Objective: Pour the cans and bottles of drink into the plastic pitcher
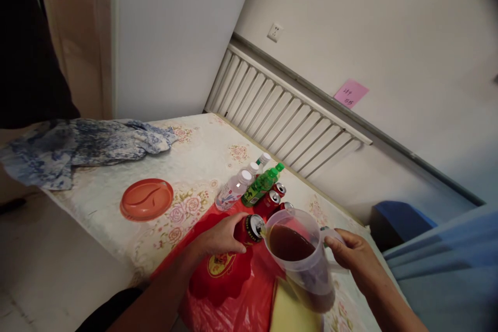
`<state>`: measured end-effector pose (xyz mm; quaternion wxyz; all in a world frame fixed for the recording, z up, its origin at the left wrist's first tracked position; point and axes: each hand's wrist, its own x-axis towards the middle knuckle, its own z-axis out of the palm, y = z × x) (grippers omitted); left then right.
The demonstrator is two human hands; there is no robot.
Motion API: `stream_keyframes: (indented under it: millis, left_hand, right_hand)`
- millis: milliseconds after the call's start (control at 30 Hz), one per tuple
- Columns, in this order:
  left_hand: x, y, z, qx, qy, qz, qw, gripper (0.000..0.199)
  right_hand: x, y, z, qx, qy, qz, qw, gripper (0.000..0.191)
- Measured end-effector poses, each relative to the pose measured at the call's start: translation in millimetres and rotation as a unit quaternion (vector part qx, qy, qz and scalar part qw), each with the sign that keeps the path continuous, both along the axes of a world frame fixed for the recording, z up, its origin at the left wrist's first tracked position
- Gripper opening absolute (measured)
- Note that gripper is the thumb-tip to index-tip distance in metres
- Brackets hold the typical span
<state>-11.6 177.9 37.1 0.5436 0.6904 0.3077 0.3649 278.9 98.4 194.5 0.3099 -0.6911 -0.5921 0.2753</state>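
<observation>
My left hand (222, 236) is closed round a red drink can (251, 230) whose opened silver top faces up. In my right hand (357, 253), the handle of a translucent plastic pitcher (313, 276) is gripped. Dark brown liquid (291, 243) fills part of the pitcher, which tilts left with its spout against the can's top. Just behind the can stand more red cans (271, 201), green bottles (260, 187) and white-capped clear bottles (232, 191). Under the can lies a red plastic bag (249, 303) with a gold emblem.
An orange divided plate (146, 199) and a blue-white patterned cloth (116, 141) lie on the flowered tablecloth (208, 137). A yellow flat item (292, 311) is beneath the pitcher. A white radiator (280, 109) runs along the wall; a blue curtain (451, 264) hangs at right.
</observation>
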Motion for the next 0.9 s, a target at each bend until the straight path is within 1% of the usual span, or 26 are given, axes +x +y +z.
stream_keyframes:
  millis: [267,433,567,900]
  left_hand:
    - [1.9,0.5,-1.9,-0.006,-0.015,-0.008,1.000,0.079]
    - [1.5,0.5,0.0,-0.003,-0.008,-0.005,1.000,0.078]
    - [0.7,0.1,1.3,-0.015,0.001,0.001,1.000,0.078]
    - [1.3,0.1,-2.3,-0.012,-0.008,0.002,1.000,0.078]
  right_hand:
    - [0.2,0.8,-0.5,-0.005,-0.007,0.002,1.000,0.056]
    - [0.5,0.7,0.5,-0.003,-0.003,0.007,1.000,0.055]
    - [2.7,0.4,-0.2,-0.004,0.004,0.007,1.000,0.053]
    - [5.2,3.0,-2.0,-0.005,0.002,0.007,1.000,0.052]
